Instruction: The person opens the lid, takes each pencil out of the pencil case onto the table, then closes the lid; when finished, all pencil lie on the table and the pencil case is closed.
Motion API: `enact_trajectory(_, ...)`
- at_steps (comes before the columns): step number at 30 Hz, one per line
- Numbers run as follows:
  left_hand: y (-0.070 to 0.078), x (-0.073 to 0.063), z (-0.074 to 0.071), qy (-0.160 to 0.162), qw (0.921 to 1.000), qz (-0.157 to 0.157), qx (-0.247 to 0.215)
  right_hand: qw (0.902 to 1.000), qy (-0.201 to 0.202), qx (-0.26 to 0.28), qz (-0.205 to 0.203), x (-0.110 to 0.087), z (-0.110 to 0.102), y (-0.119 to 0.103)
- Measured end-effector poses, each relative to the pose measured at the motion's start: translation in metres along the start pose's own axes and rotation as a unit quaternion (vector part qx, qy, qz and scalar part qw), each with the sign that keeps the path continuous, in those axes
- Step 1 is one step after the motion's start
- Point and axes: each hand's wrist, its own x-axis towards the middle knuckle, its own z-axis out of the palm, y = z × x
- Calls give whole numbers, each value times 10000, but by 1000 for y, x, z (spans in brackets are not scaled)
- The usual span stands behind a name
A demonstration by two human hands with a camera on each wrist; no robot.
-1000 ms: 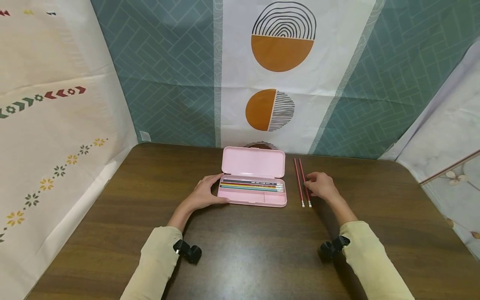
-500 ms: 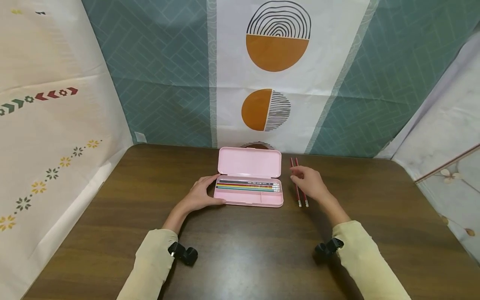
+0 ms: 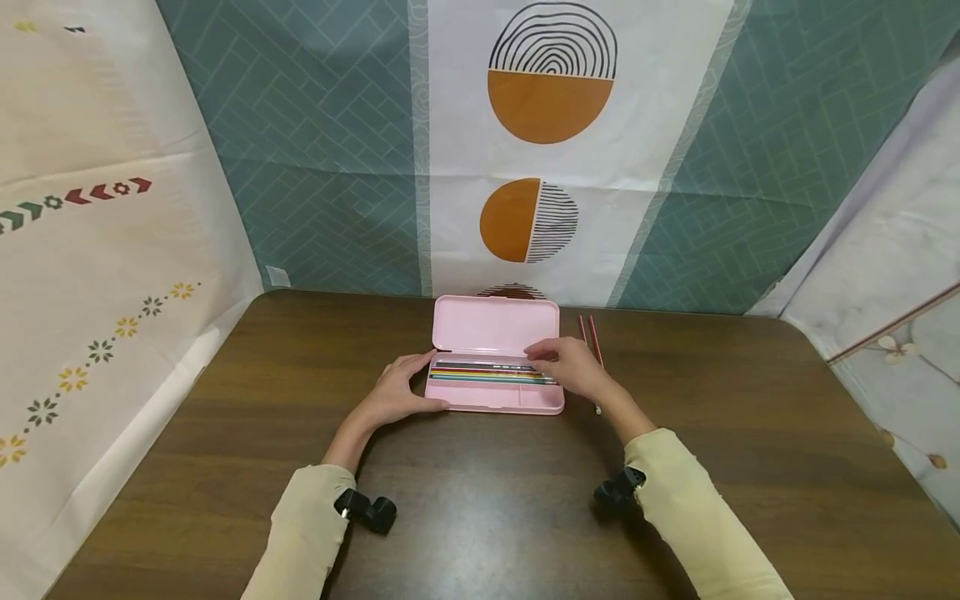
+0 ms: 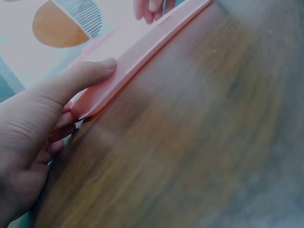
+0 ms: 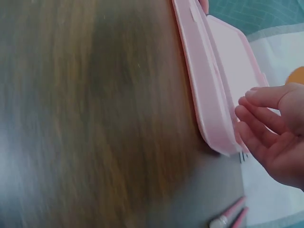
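A pink pencil case lies with its lid raised at the back of the table. Several pencils, among them red, yellow and teal ones, lie side by side in its long rear compartment. My left hand grips the case's left end, thumb at the front edge and fingers behind. The right hand reaches over the right end of the case, its fingertips close above the pencils' eraser ends. In the right wrist view its fingers are loosely bent, with nothing showing between them and the thumb.
Two red pencils lie on the brown wooden table right of the case, partly hidden by the right hand. A patterned cloth hangs along the table's back edge, with light cloths at both sides.
My right hand has moved left, from the red pencils on the table to over the case. My left hand keeps its grip on the case. The head view has shifted slightly.
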Motion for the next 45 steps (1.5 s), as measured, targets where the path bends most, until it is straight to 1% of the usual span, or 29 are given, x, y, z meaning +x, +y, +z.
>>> enact_trajectory(6, 1, -1, 0, 6, 10000, -3, -40, 9994, -166, 309, 31, 4, 13, -6)
enact_trajectory(10, 1, -2, 0, -1, 10000, 3, -44, 9994, -238, 267, -15, 7, 19, -8)
enact_trajectory(12, 1, -2, 0, -5, 10000, 4, -60, 9995, -243, 165, -115, 8, 20, -9)
enact_trajectory(18, 0, -1, -1, -8, 10000, 8, -87, 9975, -292, -260, -589, 12, 24, -12)
enact_trajectory(24, -2, 0, -1, -4, 10000, 44, -72, 9941, -385, -653, -770, 15, 24, -18)
enact_trajectory(30, -2, 1, 0, 19, 10000, 71, -53, 9896, -627, -1033, -776, 17, 26, -22)
enact_trajectory(34, -1, 0, 0, 19, 10000, 54, -55, 9875, -660, -1212, -759, 18, 27, -24)
enact_trajectory(38, -1, 0, -1, 0, 10000, 18, -49, 9853, -609, -1339, -871, 17, 27, -24)
enact_trajectory(40, -1, 0, -1, -9, 10000, 8, -61, 9854, -568, -1359, -858, 16, 26, -24)
enact_trajectory(43, -1, -1, 0, -12, 9999, 6, -109, 9874, -491, -1314, -736, 16, 25, -24)
enact_trajectory(45, -1, -1, -1, -12, 9999, 9, -111, 9873, -412, -1340, -742, 16, 22, -25)
